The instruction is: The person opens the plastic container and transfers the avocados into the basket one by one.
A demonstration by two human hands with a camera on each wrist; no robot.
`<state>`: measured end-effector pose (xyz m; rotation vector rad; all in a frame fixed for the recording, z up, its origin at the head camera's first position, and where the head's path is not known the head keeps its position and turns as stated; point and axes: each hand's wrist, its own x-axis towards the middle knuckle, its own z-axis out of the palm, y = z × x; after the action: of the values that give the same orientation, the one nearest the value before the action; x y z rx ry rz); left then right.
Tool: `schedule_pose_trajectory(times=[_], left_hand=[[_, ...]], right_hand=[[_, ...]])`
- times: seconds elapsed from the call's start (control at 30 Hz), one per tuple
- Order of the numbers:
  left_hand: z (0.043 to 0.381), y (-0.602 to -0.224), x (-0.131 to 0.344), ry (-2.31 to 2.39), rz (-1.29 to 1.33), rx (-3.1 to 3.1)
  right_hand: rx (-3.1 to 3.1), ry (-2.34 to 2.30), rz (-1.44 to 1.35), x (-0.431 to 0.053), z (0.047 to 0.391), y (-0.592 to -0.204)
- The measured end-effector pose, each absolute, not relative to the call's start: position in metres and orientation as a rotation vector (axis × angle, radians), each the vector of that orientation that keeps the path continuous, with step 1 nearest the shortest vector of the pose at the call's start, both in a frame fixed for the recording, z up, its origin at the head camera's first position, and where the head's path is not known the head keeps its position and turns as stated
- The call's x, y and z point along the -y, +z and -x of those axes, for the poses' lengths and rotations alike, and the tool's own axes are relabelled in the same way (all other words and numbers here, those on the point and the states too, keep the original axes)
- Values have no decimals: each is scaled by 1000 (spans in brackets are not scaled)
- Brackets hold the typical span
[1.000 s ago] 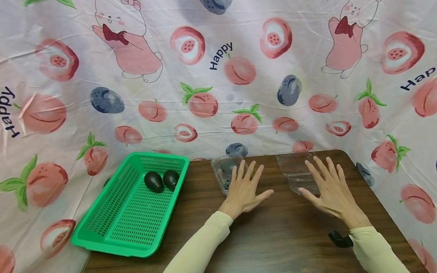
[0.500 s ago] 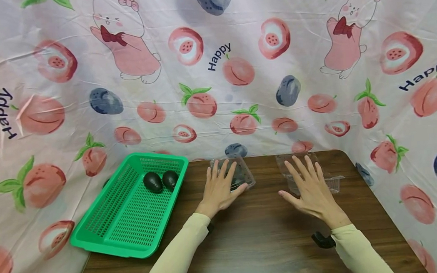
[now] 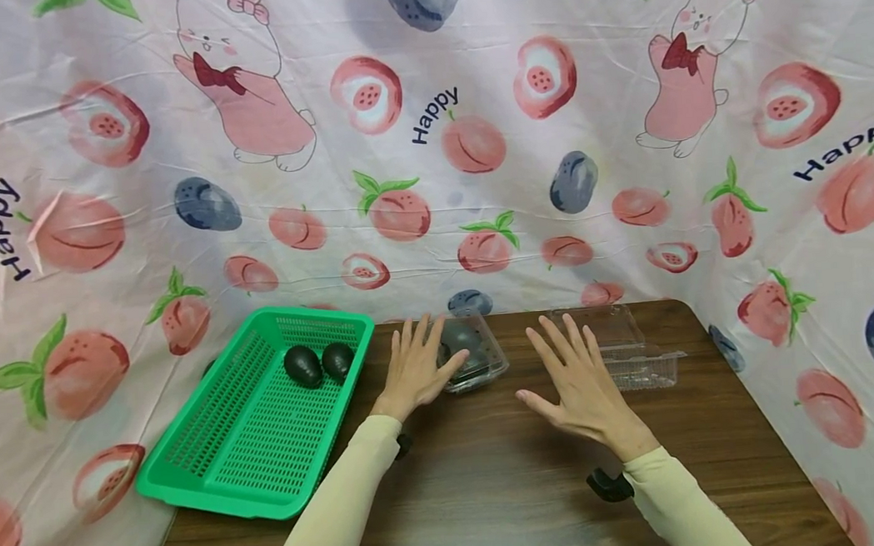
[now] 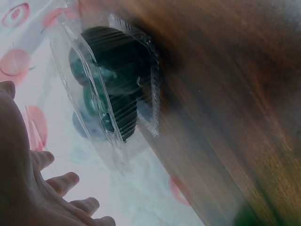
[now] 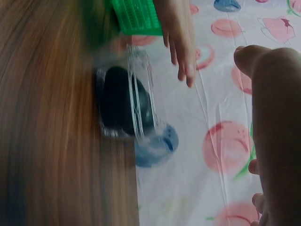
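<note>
Trouble, as I judged it, lay nearest my left hand [image 3: 413,375]: its fingers were straight and spread, grasping nothing, and the box [image 3: 479,378] stood just beyond, on the thumb side, partly hidden by that hand in the head view. A careless sweep of the thumb could have knocked it askew on the table [image 3: 487,479], and a jolt might have popped its lid [image 3: 462,336] if that wasn't latched, which I couldn't tell. My right hand [image 3: 582,385] was released too, fingers fanned, with the other box [image 3: 644,373] just past it on the outer side, its lid raised; thin as it looked, that one seemed likely to skid or buckle if my fingers brushed it.

The box itself was clear, with ribbed walls, glassy rims and streaks of glare, its lid apparently down over greenish-black, rounded fruits [image 4: 113,63] crowded together; blur kept me from counting them. Their bulk made me think that lifting by the lid alone would risk a spill. Off the outer side of my left hand lay the basket [image 3: 267,442], green and latticed, with two fruits [image 3: 303,367], glossy and nearly black, towards its far end on the side nearest that hand.
</note>
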<state>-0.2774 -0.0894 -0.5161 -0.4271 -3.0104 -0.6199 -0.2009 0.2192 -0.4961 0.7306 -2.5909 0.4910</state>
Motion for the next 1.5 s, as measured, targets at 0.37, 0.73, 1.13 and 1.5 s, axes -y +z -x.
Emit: schedule_pose_trajectory(times=[0.37,0.73,1.13,1.5], left_hand=[[297,-521,94,-683,413,3047],[313,-529,96,-740,387,3063],[315,-532,99,-769,387,3112],[304,-534,96,-721,366,3080]], right_hand=[[2714,512,-737,-180,209,-509],[2877,622,-670,-160,229,-531],[2972,623,-651,-143,239,-542],[2967,611,-655,-145,236,-545]])
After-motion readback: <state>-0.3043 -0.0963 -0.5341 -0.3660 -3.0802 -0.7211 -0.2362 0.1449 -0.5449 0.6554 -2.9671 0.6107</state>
